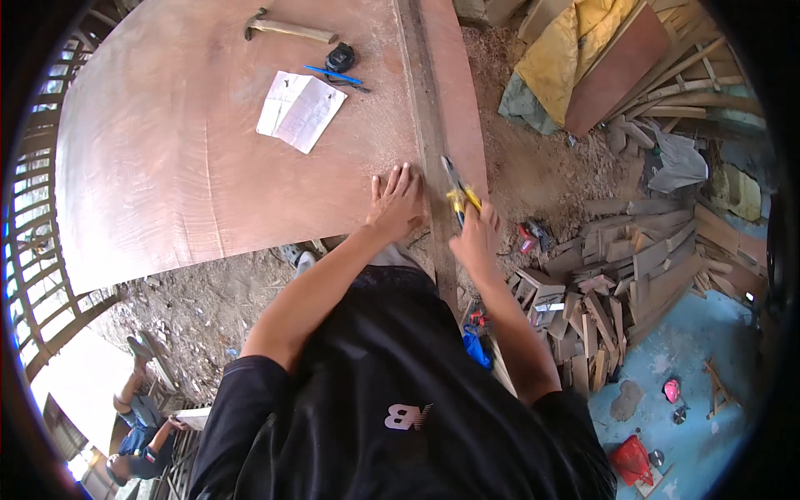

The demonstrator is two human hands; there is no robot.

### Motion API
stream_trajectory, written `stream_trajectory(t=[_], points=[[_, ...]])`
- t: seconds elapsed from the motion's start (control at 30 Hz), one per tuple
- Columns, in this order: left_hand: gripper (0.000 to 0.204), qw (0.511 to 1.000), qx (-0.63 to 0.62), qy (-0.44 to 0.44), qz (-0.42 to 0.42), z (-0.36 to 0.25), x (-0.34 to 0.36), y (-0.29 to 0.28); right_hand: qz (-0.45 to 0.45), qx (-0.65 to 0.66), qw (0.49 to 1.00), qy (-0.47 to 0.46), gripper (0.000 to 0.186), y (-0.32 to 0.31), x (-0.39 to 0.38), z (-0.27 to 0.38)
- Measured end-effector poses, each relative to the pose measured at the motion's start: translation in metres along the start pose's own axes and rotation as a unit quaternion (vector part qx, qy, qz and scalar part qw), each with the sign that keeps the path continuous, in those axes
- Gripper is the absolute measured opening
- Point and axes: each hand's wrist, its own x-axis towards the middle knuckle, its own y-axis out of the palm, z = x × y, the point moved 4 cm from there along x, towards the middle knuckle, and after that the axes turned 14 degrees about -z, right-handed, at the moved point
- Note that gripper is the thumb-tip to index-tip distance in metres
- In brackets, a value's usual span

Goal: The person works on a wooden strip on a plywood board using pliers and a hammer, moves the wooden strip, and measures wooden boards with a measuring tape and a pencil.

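Observation:
My left hand lies with fingers spread on the large reddish-brown wooden panel, just left of a long narrow dark strip. My right hand grips a yellow-and-black-handled tool, apparently snips or pliers, its metal end pointing forward over the strip; its exact kind is unclear. Farther forward on the panel lie a claw hammer, a black tape measure, a blue pencil and a creased white paper.
Wood scraps pile up right, with a yellow sheet above and a red-and-black tool on the dirt. A blue surface holds a red container. Another person is at lower left, near curved wooden slats.

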Motion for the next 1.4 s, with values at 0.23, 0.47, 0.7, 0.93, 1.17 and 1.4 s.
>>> stream_trajectory(t=[0.23,0.47,0.7,0.93,1.17,1.4], points=[[0.078,0.983,-0.171,0.028,-0.052,0.064,-0.07,-0.07,0.061,0.11,0.99,0.064,0.044,0.019,0.034,0.056],[0.069,0.962,-0.146,-0.199,-0.118,0.143,-0.19,-0.112,-0.024,0.107,0.993,0.033,0.042,0.06,0.085,0.118],[0.07,0.878,-0.204,-0.337,-0.271,0.195,-0.279,-0.102,-0.187,0.066,0.968,0.151,0.071,0.009,-0.029,0.048],[0.062,0.917,-0.171,-0.27,-0.239,0.187,-0.24,-0.12,-0.006,0.191,0.942,0.277,0.066,0.025,-0.086,0.004],[0.057,0.919,-0.2,-0.255,-0.223,0.188,-0.209,-0.122,-0.049,0.298,0.921,0.245,0.041,-0.045,-0.061,-0.014],[0.053,0.932,-0.194,-0.221,-0.214,0.192,-0.212,-0.11,0.165,0.572,0.728,0.34,0.028,-0.093,-0.072,-0.034]])
